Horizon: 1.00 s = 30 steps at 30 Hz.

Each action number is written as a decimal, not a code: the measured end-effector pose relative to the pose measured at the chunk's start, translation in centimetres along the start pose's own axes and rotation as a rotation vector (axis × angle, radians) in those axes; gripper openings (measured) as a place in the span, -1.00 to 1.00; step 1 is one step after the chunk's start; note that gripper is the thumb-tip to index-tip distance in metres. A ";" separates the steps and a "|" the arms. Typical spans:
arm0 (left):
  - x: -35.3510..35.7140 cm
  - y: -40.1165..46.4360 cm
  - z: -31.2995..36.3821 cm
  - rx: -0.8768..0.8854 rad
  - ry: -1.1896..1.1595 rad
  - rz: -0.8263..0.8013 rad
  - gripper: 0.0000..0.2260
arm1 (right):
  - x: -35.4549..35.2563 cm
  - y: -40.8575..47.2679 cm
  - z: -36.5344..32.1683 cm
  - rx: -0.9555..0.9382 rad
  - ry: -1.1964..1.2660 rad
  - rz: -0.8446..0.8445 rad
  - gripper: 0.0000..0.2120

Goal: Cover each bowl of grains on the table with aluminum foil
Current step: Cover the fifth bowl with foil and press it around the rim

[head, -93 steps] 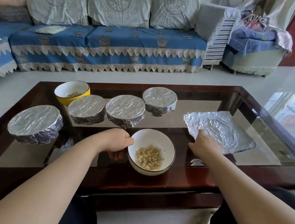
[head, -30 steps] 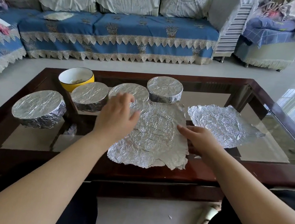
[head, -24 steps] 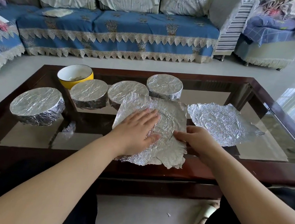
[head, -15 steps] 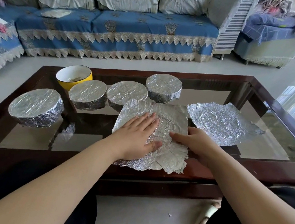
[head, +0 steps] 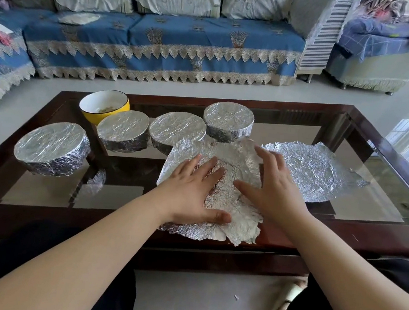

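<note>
Pressing flat with spread fingers, the left hand [head: 191, 192] now lies on the foil sheet [head: 226, 157] draped over the white bowl of grains, which was uncovered seconds ago and is now hidden. Beyond it stand four wrapped bowls and an uncovered yellow bowl [head: 104, 106]. The right hand [head: 270, 186], fingers straight, rests on the sheet's right side; a spare foil sheet [head: 317, 173] lies just right of it on the desk [head: 358, 233]. Edges look unfolded.

Both hands flat on crinkled foil sheet [head: 226, 157] at bench [head: 290, 242] front; four round foil-wrapped bowls [head: 177, 129] behind-left, spare flat foil sheet [head: 309, 173] right.
</note>
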<state>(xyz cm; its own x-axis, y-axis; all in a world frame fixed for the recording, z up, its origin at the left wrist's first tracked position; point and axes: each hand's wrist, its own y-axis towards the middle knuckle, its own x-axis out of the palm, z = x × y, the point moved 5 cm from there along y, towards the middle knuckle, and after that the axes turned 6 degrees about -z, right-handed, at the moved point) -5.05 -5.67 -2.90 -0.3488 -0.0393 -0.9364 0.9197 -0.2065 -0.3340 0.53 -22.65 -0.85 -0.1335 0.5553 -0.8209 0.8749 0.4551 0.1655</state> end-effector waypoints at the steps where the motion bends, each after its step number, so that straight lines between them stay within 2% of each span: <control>1: 0.0 0.0 0.0 -0.003 -0.005 0.008 0.05 | -0.5 -0.3 -1.2 -0.157 -0.097 0.084 -0.30; 2: 0.0 0.0 0.1 -0.005 -0.007 0.012 0.04 | -0.6 -0.5 -2.4 -0.294 -0.176 0.121 -0.36; 4: 0.0 0.1 0.1 -0.010 -0.027 0.020 0.05 | 0.6 -0.4 -3.5 -0.419 -0.287 0.023 -0.44; 8: 0.0 0.1 0.0 -0.037 -0.006 0.013 0.10 | 3.6 -0.3 -3.4 -0.299 -0.332 -0.293 -0.42; 10: 0.0 0.1 0.0 -0.044 -0.008 0.000 0.12 | 4.1 -0.2 -3.0 -0.250 -0.343 -0.381 -0.41; 20: -0.3 -0.2 -1.2 -0.031 -0.066 -0.050 0.14 | 4.3 0.2 -3.2 -0.193 -0.365 -0.478 -0.40; 30: -0.5 -0.2 -0.9 -0.049 -0.044 -0.025 0.13 | 4.6 1.1 -3.5 -0.204 -0.279 -0.345 -0.43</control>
<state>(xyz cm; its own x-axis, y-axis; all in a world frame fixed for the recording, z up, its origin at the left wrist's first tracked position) -4.88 -4.75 -2.47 -0.3782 -0.0777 -0.9225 0.9180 -0.1597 -0.3629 -0.79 -17.16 -2.51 -0.2452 0.1533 -0.9573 0.6887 0.7225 -0.0607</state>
